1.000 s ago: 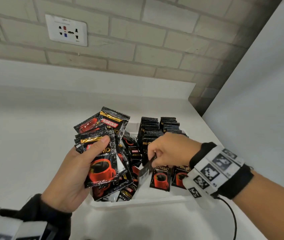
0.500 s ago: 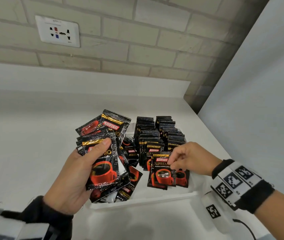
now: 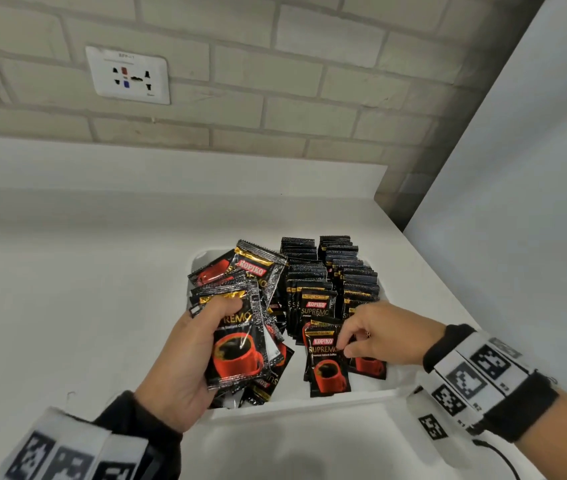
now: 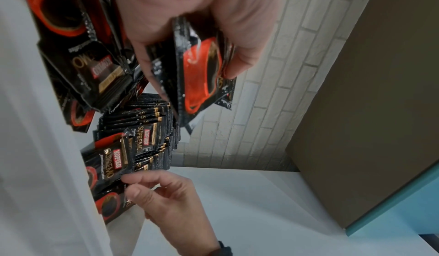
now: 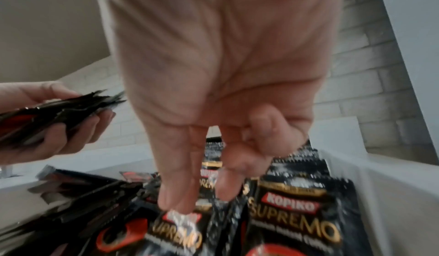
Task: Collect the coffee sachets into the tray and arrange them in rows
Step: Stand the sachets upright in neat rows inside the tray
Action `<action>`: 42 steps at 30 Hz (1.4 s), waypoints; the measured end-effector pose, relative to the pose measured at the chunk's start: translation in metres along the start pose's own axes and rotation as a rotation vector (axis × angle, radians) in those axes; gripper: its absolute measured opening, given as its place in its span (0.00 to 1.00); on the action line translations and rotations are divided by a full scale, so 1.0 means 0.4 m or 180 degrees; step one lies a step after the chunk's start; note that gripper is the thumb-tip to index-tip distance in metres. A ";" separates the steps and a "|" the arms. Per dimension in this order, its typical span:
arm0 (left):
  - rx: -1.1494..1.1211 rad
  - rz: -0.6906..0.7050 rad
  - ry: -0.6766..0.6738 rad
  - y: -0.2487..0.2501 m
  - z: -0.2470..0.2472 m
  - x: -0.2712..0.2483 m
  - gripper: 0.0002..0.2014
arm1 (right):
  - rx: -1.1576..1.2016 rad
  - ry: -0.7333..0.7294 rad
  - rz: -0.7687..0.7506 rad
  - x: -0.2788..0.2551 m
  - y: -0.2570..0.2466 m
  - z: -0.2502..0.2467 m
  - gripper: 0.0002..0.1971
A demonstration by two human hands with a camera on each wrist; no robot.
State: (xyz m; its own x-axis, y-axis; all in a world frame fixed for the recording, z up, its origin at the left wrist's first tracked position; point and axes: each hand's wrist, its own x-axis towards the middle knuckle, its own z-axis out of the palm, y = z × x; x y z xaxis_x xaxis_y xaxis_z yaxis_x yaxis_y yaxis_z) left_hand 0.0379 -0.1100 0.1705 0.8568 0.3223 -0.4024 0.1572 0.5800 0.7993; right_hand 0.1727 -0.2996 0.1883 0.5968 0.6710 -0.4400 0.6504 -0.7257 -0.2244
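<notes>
Head view: the right hand's fingers (image 3: 343,336) pinch the front sachet (image 3: 327,362), likely to straighten it in the row, inside the tray (image 3: 309,405). Left wrist view: the left hand (image 4: 194,25) clamps a spare bundle (image 4: 199,72), probably as supply.

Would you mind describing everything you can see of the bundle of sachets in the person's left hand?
The bundle of sachets is a fanned stack of glossy black foil packets with crimped edges, printed with a gold band, a red KOPIKO label, SUPREMO lettering and a red coffee cup. The left hand grips it, thumb across the front packet, fingers behind. It is held upright, tilted slightly, above the loose sachets at the left side of the white tray. The exact count cannot be told.
</notes>
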 end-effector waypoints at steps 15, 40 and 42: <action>0.0967 0.0542 -0.0656 -0.036 0.069 -0.018 0.13 | 0.3499 0.1854 -0.0615 -0.011 -0.185 0.041 0.18; 0.2916 0.1630 -0.0547 -0.043 0.056 0.049 0.33 | 0.4155 0.0779 -0.0509 -0.041 -0.195 0.099 0.55; 0.3203 0.1620 -0.0360 -0.041 0.050 0.053 0.39 | 0.4030 0.0902 -0.0502 -0.034 -0.198 0.105 0.50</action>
State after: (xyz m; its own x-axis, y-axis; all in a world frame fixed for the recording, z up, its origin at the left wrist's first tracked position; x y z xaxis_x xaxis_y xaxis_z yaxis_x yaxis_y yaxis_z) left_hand 0.0634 -0.1277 0.1577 0.9655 0.2498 0.0740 0.0573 -0.4808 0.8750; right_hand 0.0931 -0.2577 0.1756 0.7338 0.6574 -0.1714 -0.0758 -0.1716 -0.9823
